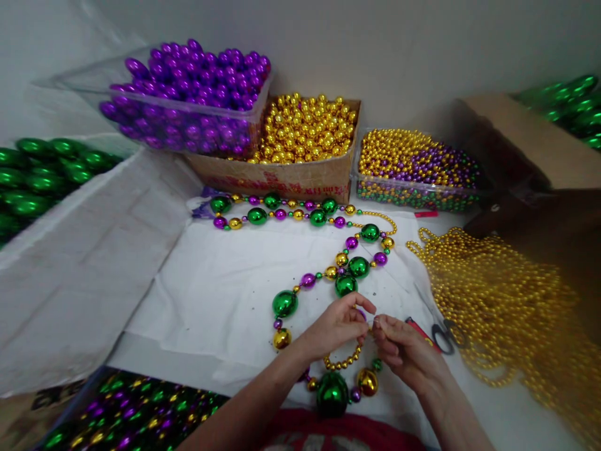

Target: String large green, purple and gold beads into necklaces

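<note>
The left hand point(345, 322) and the right hand point(406, 351) met over the near end of a bead strand point(285, 304), their fingertips just beside each other; the right thumb and forefinger were together at the tips, though I could not tell what, if anything, lay between them; the left fingers were curled, and I could not tell whether they were clamped on anything.

The strand, of green, purple and gold beads, lay on the white-covered surface point(211, 282); it ran in two rows along the back, bent round by a length of small gold beads at the right, then wound forward to the hands, partly hidden by the left forearm; below the hands hung or lay a curved gold chain point(345, 363), with a large green bead point(332, 393) and a gold bead point(367, 381) nearer the person.

Just beside the right hand lay a red object point(419, 330) and scissors point(442, 338), their handles showing; farther right spread a heap of gold bead strings point(498, 282).

Behind stood a clear bin point(178, 103) of purple beads, a cardboard box point(277, 178) of gold ones and a clear tub point(399, 188) of small mixed beads; green beads point(42, 175) were piled at the left.
</note>
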Demonstrator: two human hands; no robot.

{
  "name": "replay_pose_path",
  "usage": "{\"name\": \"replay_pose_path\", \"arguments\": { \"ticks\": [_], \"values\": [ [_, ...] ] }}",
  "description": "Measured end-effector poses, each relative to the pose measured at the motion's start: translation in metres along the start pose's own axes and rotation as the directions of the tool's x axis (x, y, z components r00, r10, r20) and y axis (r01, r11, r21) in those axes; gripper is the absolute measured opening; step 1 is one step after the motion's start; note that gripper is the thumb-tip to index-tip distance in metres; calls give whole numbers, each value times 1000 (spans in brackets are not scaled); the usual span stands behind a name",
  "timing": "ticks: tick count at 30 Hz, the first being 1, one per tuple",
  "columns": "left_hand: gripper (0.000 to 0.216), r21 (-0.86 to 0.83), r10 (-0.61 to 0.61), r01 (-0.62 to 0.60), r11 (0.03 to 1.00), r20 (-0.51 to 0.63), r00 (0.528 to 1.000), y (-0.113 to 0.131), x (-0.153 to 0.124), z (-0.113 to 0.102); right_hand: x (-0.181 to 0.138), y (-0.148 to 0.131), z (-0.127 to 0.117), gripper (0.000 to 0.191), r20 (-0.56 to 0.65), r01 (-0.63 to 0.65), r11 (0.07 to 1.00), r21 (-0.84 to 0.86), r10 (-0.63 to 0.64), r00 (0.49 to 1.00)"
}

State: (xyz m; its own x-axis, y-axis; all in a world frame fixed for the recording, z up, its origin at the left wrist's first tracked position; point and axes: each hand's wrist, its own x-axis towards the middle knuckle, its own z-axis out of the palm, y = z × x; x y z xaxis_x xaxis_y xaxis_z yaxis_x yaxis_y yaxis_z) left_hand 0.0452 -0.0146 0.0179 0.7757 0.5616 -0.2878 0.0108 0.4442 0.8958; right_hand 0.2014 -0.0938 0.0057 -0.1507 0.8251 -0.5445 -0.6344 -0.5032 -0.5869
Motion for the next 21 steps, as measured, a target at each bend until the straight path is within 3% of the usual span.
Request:
{"name": "replay_pose_path", "arguments": {
  "ticks": [6, 9, 12, 16, 18, 21],
  "values": [
    [29, 70, 70, -62, 996, -117, 991, -2, 4, 9, 2, 3, -1, 31, 28, -5, 986, 167, 1, 1000],
    [25, 24, 71, -68, 997, -177, 982, -4, 5, 11, 2, 4, -2, 28, 40, -2, 979, 203, -6, 999],
    [22, -169, 10, -31, 985, -124, 992, -3, 5, 7, 1, 4, -1, 25, 49, -10, 974, 227, -1, 999],
    [38, -527, 26, -29, 849, -14, 1000, 1, 4, -1, -1, 4, 5, 26, 63, -46, 962, 268, 30, 998],
    [36, -563, 42, -42, 826, -13, 999, 3, 4, -2, -1, 3, 9, 26, 55, -53, 956, 289, 38, 998],
    [44, -413, 24, -29, 910, -17, 1000, 2, 3, 1, 0, 2, 13, 29, 12, -28, 955, 295, 26, 1000]
  ]
}}
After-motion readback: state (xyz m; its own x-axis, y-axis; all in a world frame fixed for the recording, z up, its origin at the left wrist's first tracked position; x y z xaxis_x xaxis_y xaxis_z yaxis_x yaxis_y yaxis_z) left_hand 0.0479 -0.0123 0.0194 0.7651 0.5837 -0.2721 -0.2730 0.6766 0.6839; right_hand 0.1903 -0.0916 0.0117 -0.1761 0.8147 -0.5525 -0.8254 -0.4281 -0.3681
